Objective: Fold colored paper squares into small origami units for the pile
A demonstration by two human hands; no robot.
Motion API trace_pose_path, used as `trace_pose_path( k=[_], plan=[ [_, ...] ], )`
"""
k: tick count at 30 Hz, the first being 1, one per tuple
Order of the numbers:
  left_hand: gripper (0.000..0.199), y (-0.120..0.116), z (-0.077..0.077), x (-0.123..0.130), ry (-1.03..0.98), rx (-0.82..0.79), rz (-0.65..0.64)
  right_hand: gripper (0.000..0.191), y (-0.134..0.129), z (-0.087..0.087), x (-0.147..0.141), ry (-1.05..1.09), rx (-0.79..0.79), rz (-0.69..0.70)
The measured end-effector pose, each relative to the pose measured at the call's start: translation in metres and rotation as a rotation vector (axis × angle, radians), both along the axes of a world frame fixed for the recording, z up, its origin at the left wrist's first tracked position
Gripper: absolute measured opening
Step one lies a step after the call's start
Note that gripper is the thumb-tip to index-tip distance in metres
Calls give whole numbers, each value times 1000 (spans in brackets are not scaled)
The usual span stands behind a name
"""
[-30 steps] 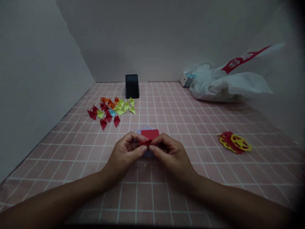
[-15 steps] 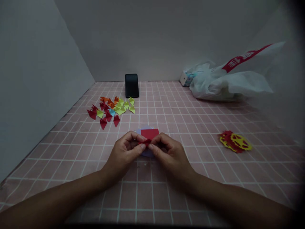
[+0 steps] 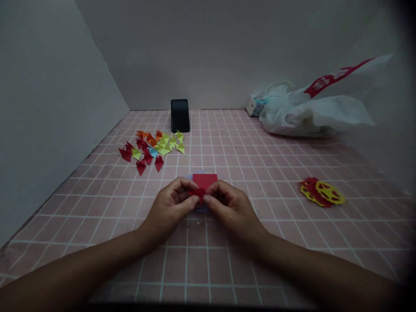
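Between the fingertips of both hands is a small folded red paper (image 3: 199,193). My left hand (image 3: 172,207) pinches its left side with thumb and fingers. At its right side my right hand (image 3: 232,208) has the same closed pinch. Just behind lies a flat red paper sheet (image 3: 205,180), on top of a pale purple round piece (image 3: 189,177) that the hands partly cover. The lower part of the sheet is hidden by the fingers and the folded paper.
Folded paper birds (image 3: 164,146) in red, orange, yellow and blue lie at the back left. A black phone (image 3: 180,115) leans near the back wall. Red and yellow cut-outs (image 3: 329,193) lie at right, a white plastic bag (image 3: 302,115) and a box (image 3: 253,106) behind.
The folded red paper has tilted and shows a wider face between the fingertips. Both hands have barely moved.
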State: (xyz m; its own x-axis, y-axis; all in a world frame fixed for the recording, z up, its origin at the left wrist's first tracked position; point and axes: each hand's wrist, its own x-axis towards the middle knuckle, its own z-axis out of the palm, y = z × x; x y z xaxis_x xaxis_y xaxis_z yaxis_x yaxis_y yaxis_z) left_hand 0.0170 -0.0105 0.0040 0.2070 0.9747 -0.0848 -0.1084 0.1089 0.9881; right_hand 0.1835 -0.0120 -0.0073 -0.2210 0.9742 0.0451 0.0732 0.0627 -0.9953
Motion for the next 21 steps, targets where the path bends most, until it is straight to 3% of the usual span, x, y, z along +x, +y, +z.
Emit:
trace_pose_path(
  k=[21],
  plan=[
    [22, 3, -2, -1, -11, -10, -6, 14, 3, 0, 1, 59, -61, 36]
  ],
)
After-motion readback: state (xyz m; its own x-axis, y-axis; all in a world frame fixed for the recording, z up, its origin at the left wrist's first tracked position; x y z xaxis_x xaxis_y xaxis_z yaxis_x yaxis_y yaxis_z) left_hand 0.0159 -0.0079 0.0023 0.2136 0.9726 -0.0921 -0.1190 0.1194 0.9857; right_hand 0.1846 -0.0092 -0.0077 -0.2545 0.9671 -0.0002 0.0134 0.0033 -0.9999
